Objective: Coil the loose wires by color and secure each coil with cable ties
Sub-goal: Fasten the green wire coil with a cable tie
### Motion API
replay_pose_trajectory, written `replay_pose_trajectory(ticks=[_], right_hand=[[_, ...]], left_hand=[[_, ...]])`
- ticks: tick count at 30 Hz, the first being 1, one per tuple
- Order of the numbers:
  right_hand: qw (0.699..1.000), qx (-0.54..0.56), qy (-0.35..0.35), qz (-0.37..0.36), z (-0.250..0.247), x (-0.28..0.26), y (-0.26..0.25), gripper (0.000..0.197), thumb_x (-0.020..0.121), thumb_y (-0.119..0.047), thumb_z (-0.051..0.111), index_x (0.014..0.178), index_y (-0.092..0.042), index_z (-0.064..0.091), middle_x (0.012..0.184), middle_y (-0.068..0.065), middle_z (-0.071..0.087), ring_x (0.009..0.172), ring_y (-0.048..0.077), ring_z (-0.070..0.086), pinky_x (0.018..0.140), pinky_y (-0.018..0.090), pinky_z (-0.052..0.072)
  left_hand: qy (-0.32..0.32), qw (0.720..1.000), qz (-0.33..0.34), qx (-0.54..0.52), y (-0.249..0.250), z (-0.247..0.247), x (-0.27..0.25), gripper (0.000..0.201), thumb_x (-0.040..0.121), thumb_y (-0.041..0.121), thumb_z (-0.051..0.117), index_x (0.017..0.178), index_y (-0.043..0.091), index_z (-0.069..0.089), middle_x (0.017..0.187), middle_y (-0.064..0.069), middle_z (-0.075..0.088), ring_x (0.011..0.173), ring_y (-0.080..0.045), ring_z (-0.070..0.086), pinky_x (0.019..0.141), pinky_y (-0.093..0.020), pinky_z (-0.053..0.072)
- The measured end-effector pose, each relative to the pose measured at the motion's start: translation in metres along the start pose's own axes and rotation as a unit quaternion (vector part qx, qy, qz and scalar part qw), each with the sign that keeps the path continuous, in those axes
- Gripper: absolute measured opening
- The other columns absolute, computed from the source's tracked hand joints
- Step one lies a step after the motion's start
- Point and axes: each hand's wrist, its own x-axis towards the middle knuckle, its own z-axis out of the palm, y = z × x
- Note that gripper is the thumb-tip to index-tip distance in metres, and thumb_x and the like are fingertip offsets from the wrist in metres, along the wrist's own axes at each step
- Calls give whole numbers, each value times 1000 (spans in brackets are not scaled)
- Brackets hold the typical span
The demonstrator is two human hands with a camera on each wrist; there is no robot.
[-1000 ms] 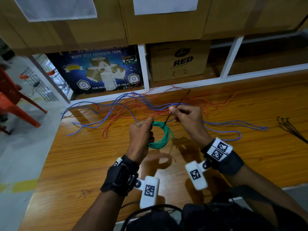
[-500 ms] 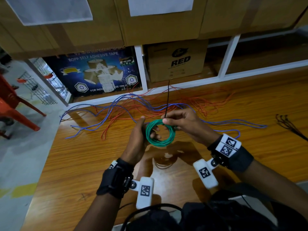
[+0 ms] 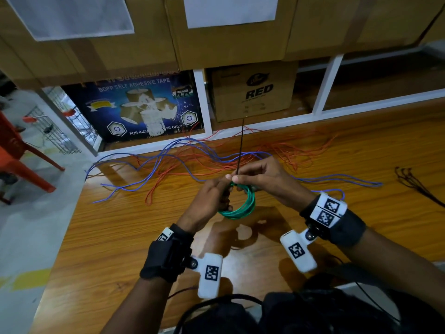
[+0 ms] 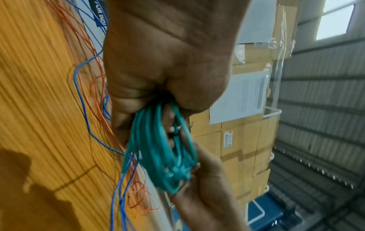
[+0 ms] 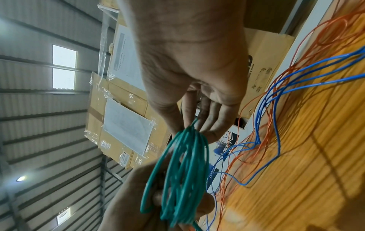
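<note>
A green wire coil (image 3: pixel 243 206) hangs above the wooden table between both hands. My left hand (image 3: pixel 212 198) grips the coil's left side, fingers curled round the strands (image 4: pixel 158 148). My right hand (image 3: pixel 257 174) pinches a black cable tie (image 3: pixel 240 148) at the coil's top; the tie's tail stands straight up. In the right wrist view the coil (image 5: pixel 183 175) fans out below the fingertips (image 5: pixel 207 125). Loose blue wires (image 3: pixel 168 155) and orange wires (image 3: pixel 277 150) lie tangled on the table behind the hands.
A bunch of black cable ties (image 3: pixel 419 186) lies at the table's right edge. Cardboard boxes (image 3: pixel 255 92) and a blue tape box (image 3: pixel 142 107) stand in white shelving along the table's back. Red chairs (image 3: pixel 16 160) stand on the floor at left.
The cable tie's tail swung from leaning right to upright. The coil turned from edge-on to facing me and back toward edge-on, and the hands drew close together at its top.
</note>
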Motion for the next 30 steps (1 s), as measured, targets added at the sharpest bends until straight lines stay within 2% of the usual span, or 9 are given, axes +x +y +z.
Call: replay_pose_trajectory(ticks=[4, 8, 11, 15, 18, 22, 26, 28, 30], right_hand=[[999, 27, 47, -7, -3, 2, -1, 20, 91, -10, 75, 107, 3, 77, 99, 20, 77, 88, 18, 74, 73, 25, 59], [995, -19, 85, -49, -6, 3, 0, 17, 88, -5, 77, 103, 3, 78, 92, 17, 78, 83, 20, 76, 66, 22, 57], [992, 13, 120, -22, -3, 4, -1, 15, 86, -2, 79, 98, 6, 78, 92, 19, 78, 74, 14, 74, 63, 21, 56], [991, 29, 129, 9, 3, 7, 0, 11, 82, 2, 80, 92, 7, 78, 81, 18, 75, 65, 13, 69, 63, 24, 55], [991, 14, 133, -20, 3, 4, -4, 13, 82, 3, 79, 94, 8, 78, 79, 14, 75, 61, 8, 68, 60, 21, 53], [989, 7, 128, -79, 6, -7, -14, 13, 81, 5, 79, 93, 7, 79, 85, 9, 78, 72, 11, 72, 66, 22, 56], [980, -56, 110, -156, 20, -20, -14, 11, 79, 6, 81, 90, 2, 81, 84, 7, 79, 78, 14, 75, 72, 31, 62], [979, -59, 96, -171, 25, -25, -9, 12, 80, 4, 80, 91, -1, 81, 82, 2, 78, 77, 9, 75, 70, 25, 58], [974, -83, 83, -195, 29, -30, -7, 12, 82, 1, 80, 92, -4, 82, 82, -4, 77, 78, 3, 73, 71, 18, 53]], left_hand=[[56, 992, 61, 99, -5, 6, -1, 36, 108, 29, 46, 75, 12, 48, 51, 10, 34, 38, -8, 36, 44, -23, 36], [48, 985, 105, 127, -7, 7, -2, 37, 105, 33, 50, 74, 13, 51, 50, 11, 37, 37, -8, 40, 44, -24, 35], [36, 982, 122, 137, -1, 7, -3, 37, 104, 35, 51, 73, 14, 53, 53, 8, 39, 40, -13, 43, 48, -29, 37], [26, 980, 133, 147, 5, 5, -5, 36, 106, 27, 52, 72, 13, 52, 51, 6, 36, 42, -15, 38, 44, -24, 37], [34, 983, 123, 133, 1, 5, -7, 37, 105, 26, 54, 70, 14, 52, 49, 10, 34, 40, -10, 34, 44, -23, 35], [88, 980, 106, 147, -2, 10, -11, 37, 105, 23, 54, 69, 15, 52, 46, 12, 31, 39, -6, 33, 40, -22, 37], [136, 973, 97, 157, -3, 13, -12, 39, 104, 23, 54, 73, 0, 55, 48, 5, 34, 40, -11, 37, 40, -27, 41], [150, 975, 91, 139, -2, 14, -12, 36, 102, 16, 52, 75, -7, 52, 50, 1, 32, 39, -11, 33, 41, -27, 38], [143, 981, 78, 104, 0, 14, -14, 34, 102, 13, 50, 74, -5, 51, 52, 0, 28, 40, -9, 28, 41, -22, 33]])
